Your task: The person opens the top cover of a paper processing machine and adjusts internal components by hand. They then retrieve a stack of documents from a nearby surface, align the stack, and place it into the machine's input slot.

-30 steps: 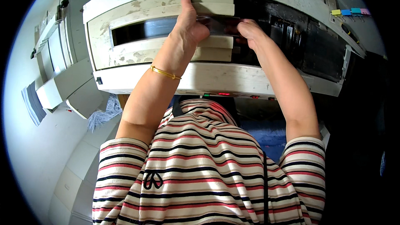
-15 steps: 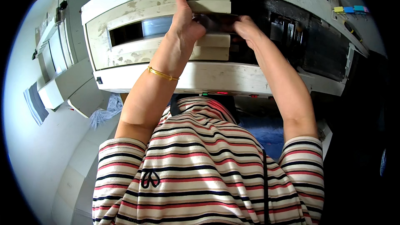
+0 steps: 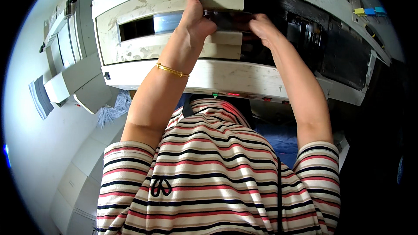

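Note:
A long white machine (image 3: 244,75) with scuffed beige plates lies across the view before me. Between its upper plate (image 3: 222,3) and lower plate (image 3: 223,45) runs a slot. My left hand (image 3: 194,19) reaches over this slot, one digit stretched up onto the upper plate and the rest bent inward, mostly hidden. To its right, my right hand (image 3: 263,28) has its fingers closed at the slot's edge. A dark, glossy thing (image 3: 230,20) spans the gap between both hands; shadow hides its kind. Left of my left hand, a bluish-silver strip (image 3: 167,22) shows inside the slot.
The machine's dark, grimy inner section (image 3: 305,30) is exposed at the right. Its front edge carries a black switch (image 3: 107,75) and red and green lit switches (image 3: 233,94). Yellow and blue clips (image 3: 369,11) hang at the upper right. Shredded pale plastic (image 3: 114,109) lies below left.
The view has shifted slightly, so the machine sits a little higher and farther right. Both hands keep nearly the same places at the slot, and the dark thing stays between them.

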A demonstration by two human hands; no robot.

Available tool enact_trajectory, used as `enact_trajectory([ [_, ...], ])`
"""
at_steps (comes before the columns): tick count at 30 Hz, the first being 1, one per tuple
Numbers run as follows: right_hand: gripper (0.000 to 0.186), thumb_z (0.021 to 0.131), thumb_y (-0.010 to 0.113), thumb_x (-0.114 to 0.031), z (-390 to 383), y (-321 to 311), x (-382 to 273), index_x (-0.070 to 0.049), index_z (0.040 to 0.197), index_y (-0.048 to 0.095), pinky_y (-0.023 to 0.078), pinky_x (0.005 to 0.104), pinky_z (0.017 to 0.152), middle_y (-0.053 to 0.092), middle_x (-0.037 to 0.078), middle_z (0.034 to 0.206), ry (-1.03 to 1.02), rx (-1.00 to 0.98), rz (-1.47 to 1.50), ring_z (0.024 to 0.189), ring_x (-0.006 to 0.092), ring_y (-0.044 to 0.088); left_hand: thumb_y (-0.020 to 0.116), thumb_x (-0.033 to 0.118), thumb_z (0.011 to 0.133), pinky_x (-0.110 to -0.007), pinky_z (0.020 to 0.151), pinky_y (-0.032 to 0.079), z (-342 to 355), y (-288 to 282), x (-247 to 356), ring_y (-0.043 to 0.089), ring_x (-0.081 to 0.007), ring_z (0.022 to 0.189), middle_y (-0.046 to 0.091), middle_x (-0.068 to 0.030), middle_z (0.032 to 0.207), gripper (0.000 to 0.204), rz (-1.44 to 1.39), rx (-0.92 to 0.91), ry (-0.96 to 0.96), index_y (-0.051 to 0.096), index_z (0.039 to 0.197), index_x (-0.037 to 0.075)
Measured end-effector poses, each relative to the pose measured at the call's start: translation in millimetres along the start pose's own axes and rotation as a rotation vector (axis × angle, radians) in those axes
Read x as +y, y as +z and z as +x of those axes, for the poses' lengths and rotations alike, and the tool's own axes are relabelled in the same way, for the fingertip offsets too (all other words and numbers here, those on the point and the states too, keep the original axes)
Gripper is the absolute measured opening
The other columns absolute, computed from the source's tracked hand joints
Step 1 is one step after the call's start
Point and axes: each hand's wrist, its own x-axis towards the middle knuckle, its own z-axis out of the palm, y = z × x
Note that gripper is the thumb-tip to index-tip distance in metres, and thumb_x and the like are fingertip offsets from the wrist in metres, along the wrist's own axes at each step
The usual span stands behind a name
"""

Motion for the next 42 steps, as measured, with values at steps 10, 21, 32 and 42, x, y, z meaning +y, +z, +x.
enact_trajectory([
  [10, 0.032, 0.083, 0.053, 0.000, -47, 0, -21, -0.002, 0.113, 0.064, 0.054, 0.0299, 0.074, 0.067, 0.009, 0.103, -0.060, 0.085, 0.003, 0.094, 0.0170, 0.062, 0.047, 0.058, 0.091, -0.046, 0.104, 0.031, 4, -5, -3, 0.042, -0.0271, 0.115, 0.044, -0.0135, 0.129, 0.064, -0.068, -0.015, 0.007, 0.046, 0.129, 0.007],
  [21, 0.027, 0.078, 0.054, -0.005, -18, 10, -14, -0.007, 0.099, 0.071, 0.041, 0.0254, 0.069, 0.070, 0.003, 0.093, -0.079, 0.262, -0.362, 0.081, 0.0095, 0.055, 0.044, 0.057, 0.092, -0.048, 0.107, 0.027, 7, -6, -2, 0.040, -0.0281, 0.117, 0.042, -0.0142, 0.131, 0.068, -0.027, -0.071, -0.015, 0.039, 0.134, 0.004],
  [32, 0.030, 0.075, 0.053, -0.004, -12, 2, 4, -0.006, 0.098, 0.071, 0.040, 0.0267, 0.073, 0.069, 0.002, 0.090, -0.028, 0.270, -0.116, 0.079, 0.0127, 0.054, 0.044, 0.056, 0.093, -0.048, 0.105, 0.028, -1, -6, -2, 0.039, -0.0265, 0.115, 0.040, -0.0130, 0.131, 0.068, -0.037, -0.098, 0.013, 0.037, 0.134, 0.002],
  [42, 0.017, 0.078, 0.054, -0.006, -19, 4, -21, -0.007, 0.087, 0.069, 0.037, 0.0279, 0.069, 0.071, 0.004, 0.094, 0.073, 0.220, -0.206, 0.078, 0.0124, 0.053, 0.048, 0.050, 0.093, -0.043, 0.104, 0.036, 5, -10, -1, 0.044, -0.0271, 0.116, 0.042, -0.0148, 0.131, 0.063, -0.134, -0.073, -0.022, 0.040, 0.131, 0.001],
])
